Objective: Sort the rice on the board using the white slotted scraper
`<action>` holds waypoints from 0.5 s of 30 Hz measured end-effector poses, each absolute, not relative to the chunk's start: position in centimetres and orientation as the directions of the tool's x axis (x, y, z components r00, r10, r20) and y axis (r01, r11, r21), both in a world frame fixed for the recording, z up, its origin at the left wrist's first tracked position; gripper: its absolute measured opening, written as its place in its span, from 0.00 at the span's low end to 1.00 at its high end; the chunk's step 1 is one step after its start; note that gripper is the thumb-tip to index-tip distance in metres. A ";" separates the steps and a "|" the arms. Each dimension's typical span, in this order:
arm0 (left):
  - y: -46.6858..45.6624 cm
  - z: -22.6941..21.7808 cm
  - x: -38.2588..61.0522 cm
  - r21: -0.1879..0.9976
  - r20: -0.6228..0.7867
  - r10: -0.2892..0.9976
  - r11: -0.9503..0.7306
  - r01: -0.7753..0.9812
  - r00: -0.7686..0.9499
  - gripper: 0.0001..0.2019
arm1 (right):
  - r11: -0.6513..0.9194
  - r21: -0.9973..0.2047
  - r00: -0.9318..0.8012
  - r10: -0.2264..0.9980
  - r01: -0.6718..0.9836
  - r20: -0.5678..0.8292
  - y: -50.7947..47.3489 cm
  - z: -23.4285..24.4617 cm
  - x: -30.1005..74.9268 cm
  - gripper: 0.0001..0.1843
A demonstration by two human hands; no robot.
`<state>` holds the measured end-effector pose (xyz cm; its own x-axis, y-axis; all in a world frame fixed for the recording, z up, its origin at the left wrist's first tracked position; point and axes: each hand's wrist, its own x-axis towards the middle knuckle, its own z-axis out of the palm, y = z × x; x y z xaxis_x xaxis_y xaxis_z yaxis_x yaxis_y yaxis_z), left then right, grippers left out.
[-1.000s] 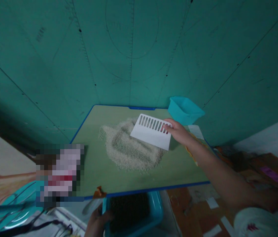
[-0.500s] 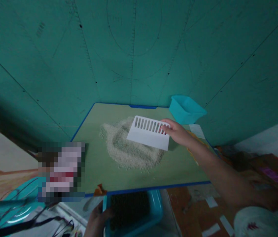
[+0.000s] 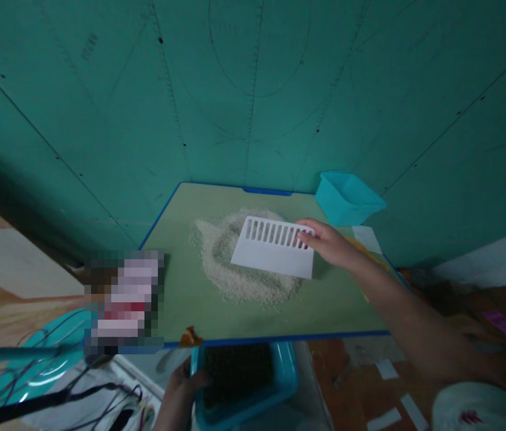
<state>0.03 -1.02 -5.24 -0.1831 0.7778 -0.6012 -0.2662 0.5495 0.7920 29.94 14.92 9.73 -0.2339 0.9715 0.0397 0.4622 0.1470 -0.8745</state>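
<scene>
My right hand [image 3: 322,239] grips one end of a flat white plastic scraper [image 3: 273,257] with a row of slots along its upper edge. The scraper is tilted over a ring of pale grains [image 3: 253,287], which look like rice, spread on a green board [image 3: 181,287] with a blue edge. Whether its lower edge touches the grains I cannot tell. Below the board's front edge, my left hand [image 3: 185,386] is closed on the left rim of a blue plastic tub [image 3: 289,383]. Dark, fine-textured stuff [image 3: 237,371] fills part of the tub.
A turquoise bin [image 3: 349,197] stands at the board's back right corner, by the green wall [image 3: 235,120]. White paper [image 3: 366,238] lies near it. A pixelated object [image 3: 131,293] rests on the left edge. Brown scraps [image 3: 190,336] sit at the front edge; cables [image 3: 78,395] lie lower left.
The view has shifted, so everything appears slightly to the right. The scraper has moved a little toward the front of the board over the grains. My left hand stays on the tub.
</scene>
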 end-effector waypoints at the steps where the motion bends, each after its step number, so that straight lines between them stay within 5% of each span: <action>1: -1.1 -5.1 0.1 0.787 -0.603 0.780 0.548 -0.284 -0.167 0.08 | 0.146 -0.874 -0.235 0.971 0.464 0.037 14.9 9.7 29.8 0.10; 15: -1.7 -2.2 0.6 0.722 -0.621 0.783 0.559 -0.407 -0.027 0.11 | 0.178 -0.847 -0.201 0.976 0.501 0.086 16.0 8.7 29.9 0.09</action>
